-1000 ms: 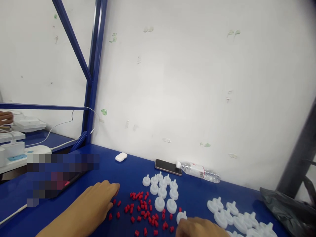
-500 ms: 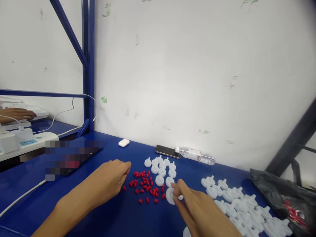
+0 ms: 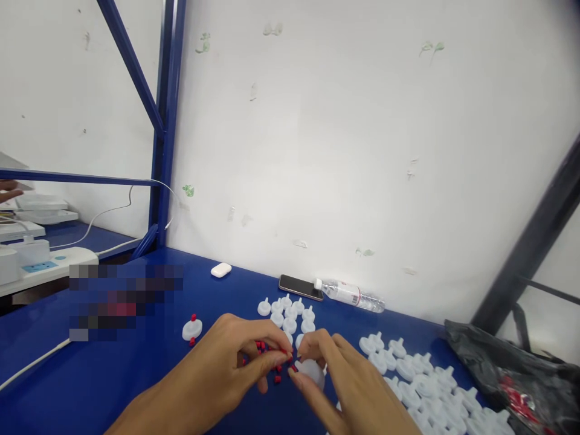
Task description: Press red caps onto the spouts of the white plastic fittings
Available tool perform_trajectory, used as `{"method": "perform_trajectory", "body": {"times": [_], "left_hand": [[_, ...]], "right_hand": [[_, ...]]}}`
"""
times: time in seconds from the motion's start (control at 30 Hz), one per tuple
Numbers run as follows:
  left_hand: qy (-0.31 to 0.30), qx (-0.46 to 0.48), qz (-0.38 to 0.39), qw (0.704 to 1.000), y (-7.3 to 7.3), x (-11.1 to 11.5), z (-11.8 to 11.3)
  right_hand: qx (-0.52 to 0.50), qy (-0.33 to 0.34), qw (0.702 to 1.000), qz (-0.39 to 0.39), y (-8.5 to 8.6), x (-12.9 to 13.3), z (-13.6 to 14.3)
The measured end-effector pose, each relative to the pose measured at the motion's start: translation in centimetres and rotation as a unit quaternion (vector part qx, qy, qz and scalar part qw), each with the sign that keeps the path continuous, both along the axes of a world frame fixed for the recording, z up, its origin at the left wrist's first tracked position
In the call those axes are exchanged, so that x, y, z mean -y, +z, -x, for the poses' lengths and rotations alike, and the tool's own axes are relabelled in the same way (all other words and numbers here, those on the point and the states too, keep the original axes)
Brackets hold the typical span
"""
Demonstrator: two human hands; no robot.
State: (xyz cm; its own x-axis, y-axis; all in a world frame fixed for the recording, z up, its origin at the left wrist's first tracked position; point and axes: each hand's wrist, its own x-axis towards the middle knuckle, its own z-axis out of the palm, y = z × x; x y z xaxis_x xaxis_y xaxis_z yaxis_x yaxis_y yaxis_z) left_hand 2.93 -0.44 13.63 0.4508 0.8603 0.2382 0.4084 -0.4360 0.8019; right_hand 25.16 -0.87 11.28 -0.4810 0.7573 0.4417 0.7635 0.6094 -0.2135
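My right hand (image 3: 338, 374) pinches a white round plastic part (image 3: 312, 371) whose stem points left, with a small red cap at the stem. My left hand (image 3: 247, 362) is closed at the fingertips on a small red cap (image 3: 289, 356), right beside that stem. Several loose red caps (image 3: 278, 379) lie under and between the hands, partly hidden. Behind the hands stands a group of white round parts (image 3: 290, 325) with upright stems. One white part (image 3: 192, 330) with red caps at two ends lies left of my left hand.
Many white parts (image 3: 426, 386) lie at the right, beside a black plastic bag (image 3: 489, 356) with red pieces. A phone (image 3: 301, 287), a bottle (image 3: 348, 294) and a white case (image 3: 221, 270) lie near the wall. Another person's hand (image 3: 9, 191) shows at far left.
My left hand has moved right to meet my right hand, uncovering the capped white part at the left. The white part is now held up between the hands. The view has shifted slightly.
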Motion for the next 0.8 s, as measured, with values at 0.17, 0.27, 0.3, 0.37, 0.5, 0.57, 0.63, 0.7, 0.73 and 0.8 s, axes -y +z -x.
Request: {"method": "perform_trajectory", "body": {"times": [0.17,0.27,0.3,0.37,0.5,0.57,0.63,0.7,0.73,0.8], "left_hand": [[-0.024,0.062,0.019,0.998,-1.2,-0.1,-0.4],[-0.02,0.091,0.028,0.995,-2.1,-0.5,-0.5],[-0.018,0.095,0.034,0.995,-2.4,-0.6,-0.6],[-0.013,0.099,0.044,0.994,-2.8,-0.7,-0.6],[0.008,0.093,0.033,0.995,-2.5,-0.4,-0.8],[0.024,0.08,0.025,0.996,-1.8,-0.1,-0.8],[0.027,0.076,0.032,0.996,-1.1,0.1,-0.8],[0.014,0.064,0.011,0.998,-0.8,0.1,-0.7],[0.009,0.053,-0.019,0.998,-0.9,0.1,-0.7],[0.014,0.022,-0.113,0.993,-1.5,0.0,-0.7]], "right_hand": [[0.018,0.03,0.999,-0.001,0.4,0.1,0.1],[0.006,0.026,1.0,0.009,0.8,0.2,0.3],[0.003,0.024,1.0,0.018,0.9,0.3,0.4],[-0.005,0.018,0.999,0.041,0.9,0.3,0.4],[-0.061,0.008,0.995,0.085,0.9,0.3,0.4],[-0.101,0.016,0.991,0.091,0.8,0.3,0.3],[-0.125,0.031,0.989,0.075,0.7,0.4,0.2],[-0.125,0.045,0.991,0.025,0.6,0.5,0.0],[-0.115,0.051,0.992,-0.009,0.5,0.5,-0.1],[-0.088,0.057,0.991,-0.08,0.5,0.4,-0.3]]}}
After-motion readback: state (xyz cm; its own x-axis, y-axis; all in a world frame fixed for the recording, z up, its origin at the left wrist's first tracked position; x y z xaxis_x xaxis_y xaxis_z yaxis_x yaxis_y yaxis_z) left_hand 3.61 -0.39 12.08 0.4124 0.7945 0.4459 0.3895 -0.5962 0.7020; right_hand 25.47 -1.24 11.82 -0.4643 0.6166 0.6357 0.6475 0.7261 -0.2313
